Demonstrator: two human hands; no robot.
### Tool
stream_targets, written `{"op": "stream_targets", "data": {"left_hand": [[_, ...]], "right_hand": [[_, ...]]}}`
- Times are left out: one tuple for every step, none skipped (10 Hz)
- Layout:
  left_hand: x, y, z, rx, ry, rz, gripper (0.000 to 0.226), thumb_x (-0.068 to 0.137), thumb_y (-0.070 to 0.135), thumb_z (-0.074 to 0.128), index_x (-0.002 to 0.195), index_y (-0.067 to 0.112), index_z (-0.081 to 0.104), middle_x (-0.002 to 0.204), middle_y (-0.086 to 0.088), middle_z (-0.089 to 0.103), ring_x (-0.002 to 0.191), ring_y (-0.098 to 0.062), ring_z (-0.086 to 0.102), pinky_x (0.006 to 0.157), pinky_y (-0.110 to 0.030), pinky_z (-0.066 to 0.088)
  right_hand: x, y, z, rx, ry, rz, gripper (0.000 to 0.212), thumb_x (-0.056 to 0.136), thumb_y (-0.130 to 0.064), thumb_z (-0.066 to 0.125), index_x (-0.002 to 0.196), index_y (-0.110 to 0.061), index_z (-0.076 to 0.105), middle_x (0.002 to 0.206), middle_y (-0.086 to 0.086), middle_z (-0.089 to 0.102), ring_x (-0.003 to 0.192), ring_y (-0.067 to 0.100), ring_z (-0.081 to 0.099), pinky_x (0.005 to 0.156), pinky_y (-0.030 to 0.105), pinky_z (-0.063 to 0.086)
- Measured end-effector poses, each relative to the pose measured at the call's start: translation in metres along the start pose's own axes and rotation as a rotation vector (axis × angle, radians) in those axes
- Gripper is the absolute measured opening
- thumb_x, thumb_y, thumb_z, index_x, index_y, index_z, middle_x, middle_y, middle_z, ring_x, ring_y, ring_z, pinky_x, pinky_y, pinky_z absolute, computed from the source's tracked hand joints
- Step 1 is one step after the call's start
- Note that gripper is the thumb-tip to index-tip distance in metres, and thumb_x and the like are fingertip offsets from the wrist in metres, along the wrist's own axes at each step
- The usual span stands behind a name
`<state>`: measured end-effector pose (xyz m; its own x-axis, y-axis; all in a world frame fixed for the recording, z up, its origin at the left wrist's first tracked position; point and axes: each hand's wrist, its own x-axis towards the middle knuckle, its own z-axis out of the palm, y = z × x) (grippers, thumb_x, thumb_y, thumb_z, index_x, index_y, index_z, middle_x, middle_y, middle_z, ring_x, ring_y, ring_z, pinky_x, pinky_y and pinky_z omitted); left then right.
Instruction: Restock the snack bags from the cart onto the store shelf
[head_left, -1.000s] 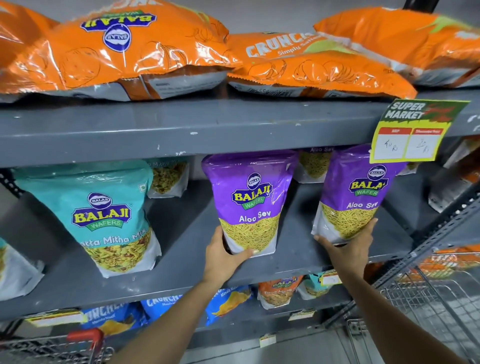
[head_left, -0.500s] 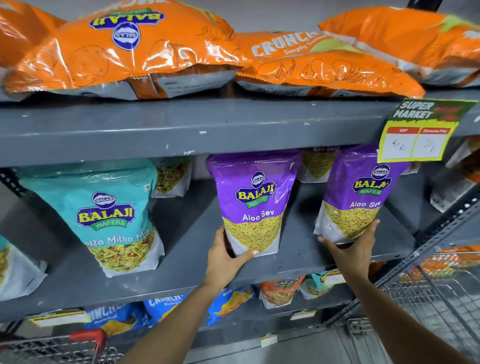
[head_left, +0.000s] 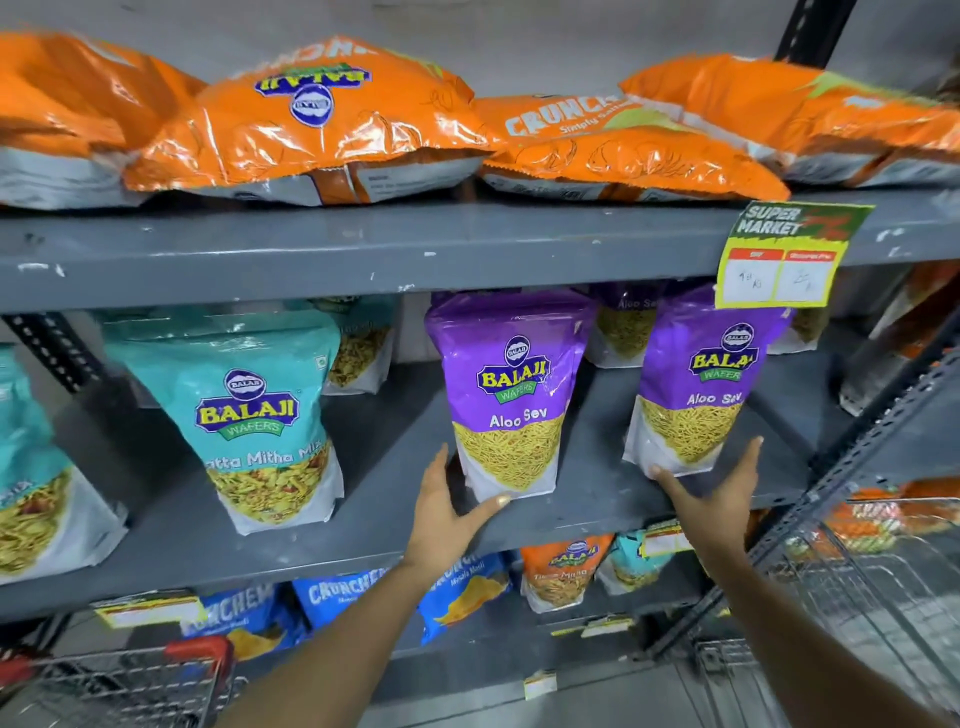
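Two glossy purple stand-up pouches of Aloo Sev stand upright on the grey metal middle shelf (head_left: 587, 415), each with a clear window low on its front showing yellow strands. The left hand (head_left: 441, 512) cups the base of the left purple pouch (head_left: 511, 395), its grip spread, thumb lying along the bottom edge and fingers up the left side, touching rather than pinching. The right hand (head_left: 719, 496) is likewise spread under the right purple pouch (head_left: 696, 384), thumb at the lower left corner and fingers at the lower right; whether it presses or merely touches cannot be told. To the left stands a teal stand-up pouch of mixed snack (head_left: 254, 415), and puffy orange foil bags (head_left: 322, 119) lie flat on the shelf above. A wire cart (head_left: 883, 582) sits near right. These pouches look light, soft-walled and slick, so a squeeze mid-body would likely crumple the film and crush brittle strands. The firmer gusseted base seems the better hold, guiding each pouch from the lower corners so it stands without toppling.
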<state>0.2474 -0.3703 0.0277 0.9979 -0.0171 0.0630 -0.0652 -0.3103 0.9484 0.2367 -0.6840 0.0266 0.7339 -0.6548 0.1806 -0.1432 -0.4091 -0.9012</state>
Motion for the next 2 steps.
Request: {"op": "stream_targets", "data": {"left_hand": [[-0.026, 0.012, -0.020, 0.108, 0.231, 0.148, 0.058, 0.081, 0.037, 0.074, 0.132, 0.020, 0.050, 0.129, 0.011, 0.050, 0.119, -0.003, 0.049, 0.103, -0.021, 0.039], [-0.058, 0.042, -0.046, 0.178, 0.379, 0.491, 0.029, 0.087, 0.034, 0.064, 0.112, 0.021, 0.059, 0.115, 0.016, 0.051, 0.115, -0.005, 0.052, 0.099, -0.032, 0.043]], "right_hand": [[-0.049, -0.049, -0.018, 0.203, 0.115, 0.008, 0.088, 0.076, -0.031, 0.082, 0.149, -0.016, 0.034, 0.155, 0.007, 0.036, 0.145, 0.022, 0.034, 0.117, 0.045, 0.033], [-0.109, -0.119, -0.055, 0.581, 0.134, 0.058, 0.040, 0.084, -0.014, 0.074, 0.121, -0.005, 0.063, 0.118, 0.012, 0.068, 0.107, 0.016, 0.066, 0.096, 0.025, 0.054]]}}
